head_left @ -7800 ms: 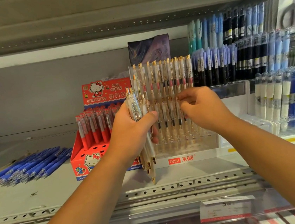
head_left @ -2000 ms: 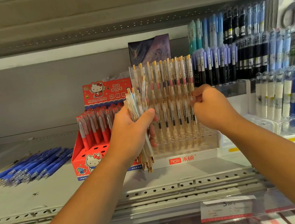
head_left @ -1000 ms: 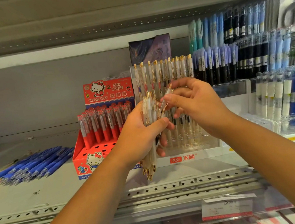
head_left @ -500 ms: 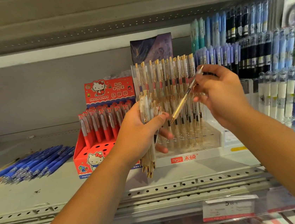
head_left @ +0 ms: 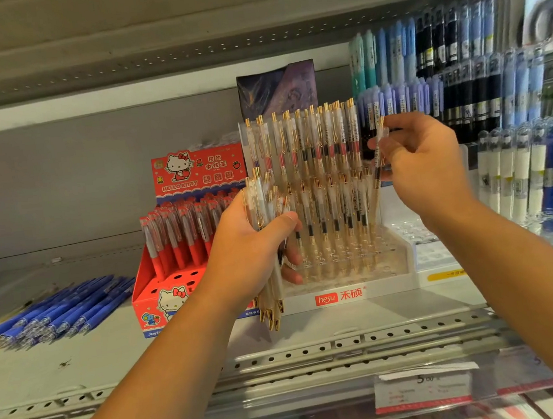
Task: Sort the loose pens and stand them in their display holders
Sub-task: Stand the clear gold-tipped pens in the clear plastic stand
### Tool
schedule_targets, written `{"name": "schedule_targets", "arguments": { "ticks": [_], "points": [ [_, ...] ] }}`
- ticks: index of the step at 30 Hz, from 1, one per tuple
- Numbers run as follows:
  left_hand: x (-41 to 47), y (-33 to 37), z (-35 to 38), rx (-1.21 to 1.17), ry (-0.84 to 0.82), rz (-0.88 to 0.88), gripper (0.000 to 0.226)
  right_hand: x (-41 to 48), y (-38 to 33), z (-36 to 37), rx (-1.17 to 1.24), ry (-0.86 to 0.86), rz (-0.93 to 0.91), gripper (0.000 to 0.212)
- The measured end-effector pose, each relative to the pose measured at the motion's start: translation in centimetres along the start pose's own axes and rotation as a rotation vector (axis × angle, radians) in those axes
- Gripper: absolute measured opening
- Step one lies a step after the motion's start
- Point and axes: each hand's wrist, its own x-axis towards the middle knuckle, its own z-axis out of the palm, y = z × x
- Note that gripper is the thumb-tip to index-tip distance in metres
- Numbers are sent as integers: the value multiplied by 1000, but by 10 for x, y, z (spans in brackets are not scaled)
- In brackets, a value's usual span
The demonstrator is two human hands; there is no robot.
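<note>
My left hand (head_left: 248, 247) grips a bundle of clear pens with gold clips and tips (head_left: 266, 255), held upright in front of the left side of a clear tiered display holder (head_left: 391, 261) marked "hesu". Rows of the same clear gold pens (head_left: 316, 146) stand in that holder. My right hand (head_left: 424, 161) pinches a single clear gold pen (head_left: 378, 160), nearly upright, at the holder's right edge, its tip pointing down toward the front rows.
A red Hello Kitty box (head_left: 182, 240) of red pens stands left of the holder. Loose blue pens (head_left: 59, 310) lie on the shelf at far left. Racks of blue, black and white pens (head_left: 508, 134) fill the right. A price label (head_left: 423, 389) hangs on the shelf's front rail.
My right hand drew one pen out of the bundle, carried it to the right and turned it from slanted to nearly upright by the holder's right edge. My left hand has kept the bundle.
</note>
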Motion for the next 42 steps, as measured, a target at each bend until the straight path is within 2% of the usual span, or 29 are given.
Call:
{"name": "schedule_targets", "arguments": {
  "ticks": [3, 7, 10, 13, 16, 25, 29, 35, 42],
  "points": [
    [0, 0, 0, 3, 5, 1, 19, 2, 3, -1, -45, -28, 40, 22],
    [0, 1, 0, 6, 6, -10, 19, 2, 5, -1, -124, -64, 60, 36],
    [0, 2, 1, 6, 5, -14, 19, 1, 7, 0, -173, -90, 63, 35],
    [0, 2, 1, 11, 10, -15, 17, 0, 9, 1, -231, -159, 102, 32],
    [0, 1, 1, 23, 16, -11, 16, -2, 10, 2, -329, -248, 161, 38],
    [1, 0, 1, 9, 20, -26, 19, -3, 10, -2, -520, -358, 208, 16],
    [0, 0, 1, -9, 13, -27, 17, -3, 10, -4, -492, -353, 212, 16],
    [1, 0, 0, -17, 42, -13, 18, -3, 14, -4, -360, -251, 195, 26],
    [4, -1, 0, -52, 116, -14, 20, -3, 11, -2, -246, -114, 78, 37]
  ]
}}
